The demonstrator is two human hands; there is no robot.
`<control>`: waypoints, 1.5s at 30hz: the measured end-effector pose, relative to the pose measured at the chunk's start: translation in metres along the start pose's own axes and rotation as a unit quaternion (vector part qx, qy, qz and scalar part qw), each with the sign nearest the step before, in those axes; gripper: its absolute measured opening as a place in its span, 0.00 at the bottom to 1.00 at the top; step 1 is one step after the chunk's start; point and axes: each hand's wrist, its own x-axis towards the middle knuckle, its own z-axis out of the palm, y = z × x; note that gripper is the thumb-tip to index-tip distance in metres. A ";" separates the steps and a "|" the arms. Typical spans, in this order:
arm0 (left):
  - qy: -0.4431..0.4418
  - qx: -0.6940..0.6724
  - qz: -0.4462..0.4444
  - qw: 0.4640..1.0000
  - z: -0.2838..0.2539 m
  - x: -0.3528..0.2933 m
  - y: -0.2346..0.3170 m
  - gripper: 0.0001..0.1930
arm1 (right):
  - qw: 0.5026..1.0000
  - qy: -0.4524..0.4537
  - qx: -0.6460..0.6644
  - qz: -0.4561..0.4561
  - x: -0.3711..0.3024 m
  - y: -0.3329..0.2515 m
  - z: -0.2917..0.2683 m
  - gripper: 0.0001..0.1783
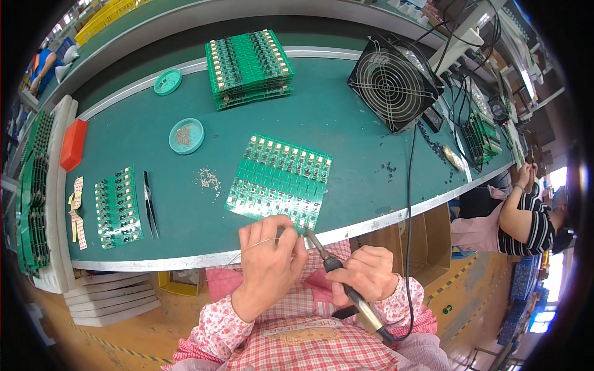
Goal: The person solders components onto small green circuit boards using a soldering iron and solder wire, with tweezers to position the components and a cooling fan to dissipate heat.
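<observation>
A green circuit board panel point(281, 176) lies on the green table mat near the front edge. My right hand point(366, 273) grips a soldering iron point(322, 247) whose tip touches the panel's near edge. My left hand point(269, 260) pinches a thin solder wire point(260, 242) close to the same spot, fingers resting by the panel's front row.
A stack of green board panels point(249, 68) sits at the back, a black fan point(393, 83) at the right. Two round teal dishes point(186, 135), point(167, 81), tweezers point(149, 204), a small board point(117, 207) and a red box point(73, 144) lie left. Another person point(526, 216) sits at the right.
</observation>
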 end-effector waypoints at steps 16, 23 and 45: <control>-0.032 0.006 0.004 0.999 0.000 0.000 0.007 0.07 | 0.976 0.116 0.134 0.124 -0.014 0.004 -0.008 0.04; -0.015 0.031 -0.006 0.999 0.003 0.000 0.005 0.08 | 0.979 0.090 0.145 0.111 -0.009 0.005 -0.003 0.05; -0.015 -0.011 0.011 1.000 -0.003 -0.007 0.001 0.08 | 0.971 0.133 0.154 0.125 -0.011 0.002 -0.009 0.05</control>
